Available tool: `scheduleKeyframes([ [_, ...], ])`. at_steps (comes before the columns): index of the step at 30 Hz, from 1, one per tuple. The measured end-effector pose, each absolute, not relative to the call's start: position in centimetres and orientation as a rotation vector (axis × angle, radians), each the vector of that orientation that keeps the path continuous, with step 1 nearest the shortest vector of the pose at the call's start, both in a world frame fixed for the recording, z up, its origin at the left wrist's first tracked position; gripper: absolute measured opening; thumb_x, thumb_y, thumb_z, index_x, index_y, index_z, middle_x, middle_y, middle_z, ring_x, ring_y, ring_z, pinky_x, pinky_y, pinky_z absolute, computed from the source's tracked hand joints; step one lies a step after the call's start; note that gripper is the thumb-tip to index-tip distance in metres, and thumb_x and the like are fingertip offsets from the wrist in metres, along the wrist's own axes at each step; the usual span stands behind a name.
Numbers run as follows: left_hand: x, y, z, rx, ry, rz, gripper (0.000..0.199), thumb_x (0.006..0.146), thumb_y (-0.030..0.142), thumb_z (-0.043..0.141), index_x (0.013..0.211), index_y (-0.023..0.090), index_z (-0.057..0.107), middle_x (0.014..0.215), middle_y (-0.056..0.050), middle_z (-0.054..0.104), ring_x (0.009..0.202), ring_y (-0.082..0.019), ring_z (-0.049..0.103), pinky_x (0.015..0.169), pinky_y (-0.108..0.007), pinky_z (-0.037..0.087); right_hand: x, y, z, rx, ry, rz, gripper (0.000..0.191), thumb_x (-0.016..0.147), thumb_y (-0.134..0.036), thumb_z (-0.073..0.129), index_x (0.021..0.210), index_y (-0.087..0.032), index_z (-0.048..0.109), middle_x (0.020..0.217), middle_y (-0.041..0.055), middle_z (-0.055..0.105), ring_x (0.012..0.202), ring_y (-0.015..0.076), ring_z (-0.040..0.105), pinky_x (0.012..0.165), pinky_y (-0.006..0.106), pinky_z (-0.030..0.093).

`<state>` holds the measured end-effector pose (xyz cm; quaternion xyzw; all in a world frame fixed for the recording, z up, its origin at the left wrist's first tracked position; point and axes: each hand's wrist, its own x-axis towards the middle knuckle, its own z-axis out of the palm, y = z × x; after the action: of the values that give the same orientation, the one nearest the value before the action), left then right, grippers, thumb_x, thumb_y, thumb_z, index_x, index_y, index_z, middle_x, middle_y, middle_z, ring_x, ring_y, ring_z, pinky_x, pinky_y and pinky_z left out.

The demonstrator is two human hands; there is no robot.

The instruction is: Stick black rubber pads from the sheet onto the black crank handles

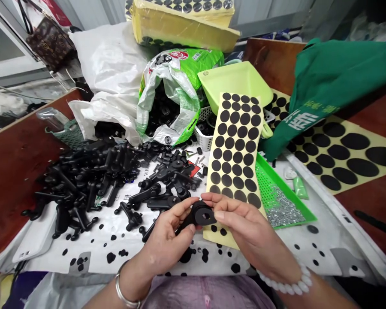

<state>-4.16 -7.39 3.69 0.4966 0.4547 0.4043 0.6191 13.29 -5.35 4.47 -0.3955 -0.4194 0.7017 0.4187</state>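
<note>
Black plastic part with a flat round end [200, 217] sits in our grasp above the white, dark-spotted cloth's [96, 253] front edge; we judge this one partway, with many black plastic pieces [93, 171] heaped toward the left edge. Our left hand [167, 238] clasps its body; our right hand [244, 219] pinches its rim.

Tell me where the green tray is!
The green perforated tray is right of centre in the head view, beside the dotted sheet behind the right hand.
</note>
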Motion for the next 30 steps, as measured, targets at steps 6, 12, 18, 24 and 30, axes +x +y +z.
scheduleKeyframes([
  [6, -4.2, -7.4, 3.7, 1.198, 1.04, 0.928, 0.049, 0.078, 0.01, 0.055, 0.127, 0.016, 0.049, 0.11, -0.01, 0.064, 0.096, -0.021, 0.06, 0.09, -0.035, 0.045, 13.2, -5.2, 4.4, -1.024, -1.044, 1.745, 0.016, 0.072, -0.032, 0.066, 0.063, -0.019, 0.066, 0.115, 0.009, 0.061, 0.115, 0.0264, 0.049, 0.105, 0.047, 0.029],
  [12, -4.0, -7.3, 3.8, 1.221, 1.027, 0.914, 0.049, 0.079, 0.009, 0.054, 0.127, 0.016, 0.05, 0.114, -0.011, 0.064, 0.102, -0.023, 0.059, 0.094, -0.038, 0.043, 13.1, -5.3, 4.2, -1.043, -1.028, 1.758, 0.018, 0.072, -0.034, 0.067, 0.061, -0.019, 0.066, 0.117, 0.0081, 0.061, 0.114, 0.027, 0.049, 0.103, 0.045, 0.031],
  [18, -4.1, -7.3, 3.4, 1.192, 1.018, 0.919, 0.049, 0.079, 0.012, 0.056, 0.128, 0.016, 0.049, 0.118, -0.013, 0.063, 0.106, -0.025, 0.058, 0.094, -0.039, 0.043, 13.1, -5.3, 3.9, -1.026, -1.005, 1.753, 0.017, 0.071, -0.033, 0.069, 0.061, -0.019, 0.065, 0.115, 0.0081, 0.062, 0.121, 0.0271, 0.045, 0.104, 0.043, 0.03],
  [24, -4.0, -7.5, 3.0, 1.171, 1.032, 0.919, 0.047, 0.084, 0.021, 0.058, 0.13, 0.018, 0.048, 0.123, -0.012, 0.06, 0.107, -0.025, 0.057, 0.095, -0.038, 0.042, 13.1, -5.3, 3.5, -1.044, -1.016, 1.725, 0.018, 0.072, -0.032, 0.068, 0.061, -0.019, 0.065, 0.115, 0.0085, 0.061, 0.12, 0.0277, 0.046, 0.105, 0.045, 0.028],
  [30, -3.7, -7.4, 2.4, 1.095, 1.065, 0.948, 0.044, 0.086, 0.026, 0.057, 0.128, 0.016, 0.05, 0.106, -0.01, 0.066, 0.096, -0.021, 0.062, 0.086, -0.033, 0.048, 13.2, -5.2, 2.7, -1.057, -1.073, 1.682, 0.016, 0.076, -0.03, 0.065, 0.064, -0.019, 0.064, 0.117, 0.0076, 0.06, 0.12, 0.0268, 0.046, 0.105, 0.045, 0.028],
])
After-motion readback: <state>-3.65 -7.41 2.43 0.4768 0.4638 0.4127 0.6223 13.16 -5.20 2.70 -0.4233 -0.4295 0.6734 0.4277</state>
